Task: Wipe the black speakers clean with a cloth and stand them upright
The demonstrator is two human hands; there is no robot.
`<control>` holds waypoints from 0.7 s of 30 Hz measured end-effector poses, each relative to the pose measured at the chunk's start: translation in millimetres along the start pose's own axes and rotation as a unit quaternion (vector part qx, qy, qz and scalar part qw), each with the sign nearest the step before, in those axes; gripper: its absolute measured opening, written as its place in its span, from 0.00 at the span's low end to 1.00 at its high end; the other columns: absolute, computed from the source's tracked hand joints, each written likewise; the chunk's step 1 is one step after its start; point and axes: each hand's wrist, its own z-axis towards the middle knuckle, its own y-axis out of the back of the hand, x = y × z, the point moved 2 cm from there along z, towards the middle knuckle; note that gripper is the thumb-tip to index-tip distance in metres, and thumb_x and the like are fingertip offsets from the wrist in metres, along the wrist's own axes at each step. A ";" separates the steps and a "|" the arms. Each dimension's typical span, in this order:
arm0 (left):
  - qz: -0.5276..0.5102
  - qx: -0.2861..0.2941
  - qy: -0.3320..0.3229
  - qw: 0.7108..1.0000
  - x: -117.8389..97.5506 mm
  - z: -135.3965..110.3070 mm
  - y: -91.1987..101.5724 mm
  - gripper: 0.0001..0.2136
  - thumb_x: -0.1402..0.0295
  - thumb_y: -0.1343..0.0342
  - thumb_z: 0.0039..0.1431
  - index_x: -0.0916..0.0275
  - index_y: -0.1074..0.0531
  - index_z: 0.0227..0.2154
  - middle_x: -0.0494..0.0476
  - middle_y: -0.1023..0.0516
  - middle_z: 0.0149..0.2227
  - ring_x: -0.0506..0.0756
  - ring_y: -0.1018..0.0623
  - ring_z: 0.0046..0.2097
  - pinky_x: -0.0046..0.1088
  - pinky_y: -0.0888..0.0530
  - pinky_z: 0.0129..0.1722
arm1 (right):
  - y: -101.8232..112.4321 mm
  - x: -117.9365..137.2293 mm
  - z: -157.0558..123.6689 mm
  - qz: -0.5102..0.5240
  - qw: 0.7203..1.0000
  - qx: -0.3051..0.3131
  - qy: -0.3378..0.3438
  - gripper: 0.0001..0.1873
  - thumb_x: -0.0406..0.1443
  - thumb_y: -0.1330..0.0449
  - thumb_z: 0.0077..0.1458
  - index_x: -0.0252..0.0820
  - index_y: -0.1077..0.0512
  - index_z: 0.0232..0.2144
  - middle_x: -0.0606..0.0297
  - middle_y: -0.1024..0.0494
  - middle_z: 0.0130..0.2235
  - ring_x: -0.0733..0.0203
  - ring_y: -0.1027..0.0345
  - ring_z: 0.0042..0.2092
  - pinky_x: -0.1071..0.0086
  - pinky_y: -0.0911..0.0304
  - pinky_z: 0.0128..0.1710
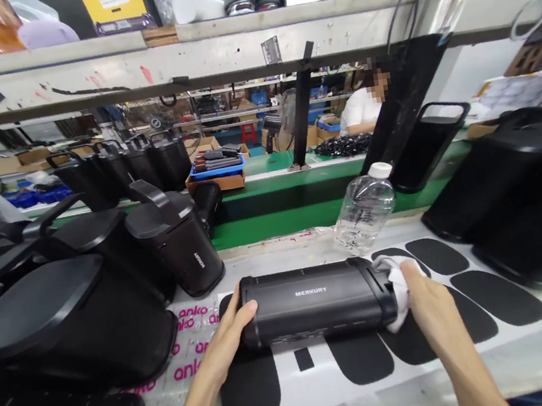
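A black device (315, 304) with a rounded body and MERKURY lettering lies on its side in front of me. My left hand (233, 332) grips its left end, thumb on the near upper edge. My right hand (422, 289) is closed on a white cloth (398, 289), which presses against the device's right end; some fingertips are hidden. Beneath the device is a white sheet bearing several black rounded pads (251, 394). A clear bottle (365, 210) with a white cap and some liquid stands just behind the right end.
Similar black devices with handles crowd the left (176, 243) and right (535, 186) sides. Behind the bench runs a green conveyor (262, 214). An overhead shelf (210, 53) holds packages and parts. A person in white (359, 110) is across the line.
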 end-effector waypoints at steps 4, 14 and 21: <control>0.052 0.030 -0.016 0.998 -0.8 -3.9 0.5 0.32 0.53 0.44 0.59 0.55 0.43 0.64 0.56 0.39 0.66 0.61 0.46 0.69 0.40 0.48 0.67 | 10.4 -28.0 8.1 0.103 0.990 0.075 -0.053 0.21 0.52 0.45 0.52 0.40 0.26 0.27 0.58 0.21 0.29 0.49 0.28 0.37 0.62 0.35 0.40; 0.281 0.100 -0.179 0.937 14.5 -46.0 16.8 0.43 0.65 0.37 0.53 0.47 0.57 0.67 0.55 0.62 0.72 0.65 0.55 0.70 0.50 0.56 0.67 | -4.9 -1.7 -9.4 0.432 0.883 0.075 -0.170 0.07 0.34 0.36 0.35 0.41 0.28 0.23 0.64 0.22 0.26 0.54 0.26 0.32 0.68 0.29 0.29; 0.370 0.089 -0.171 0.909 10.3 -45.3 20.0 0.59 0.76 0.35 0.42 0.47 0.72 0.67 0.56 0.68 0.72 0.63 0.60 0.71 0.48 0.53 0.67 | -28.3 -11.0 -6.8 0.385 0.907 0.088 -0.146 0.23 0.39 0.28 0.30 0.39 0.24 0.33 0.60 0.18 0.33 0.49 0.24 0.40 0.67 0.27 0.34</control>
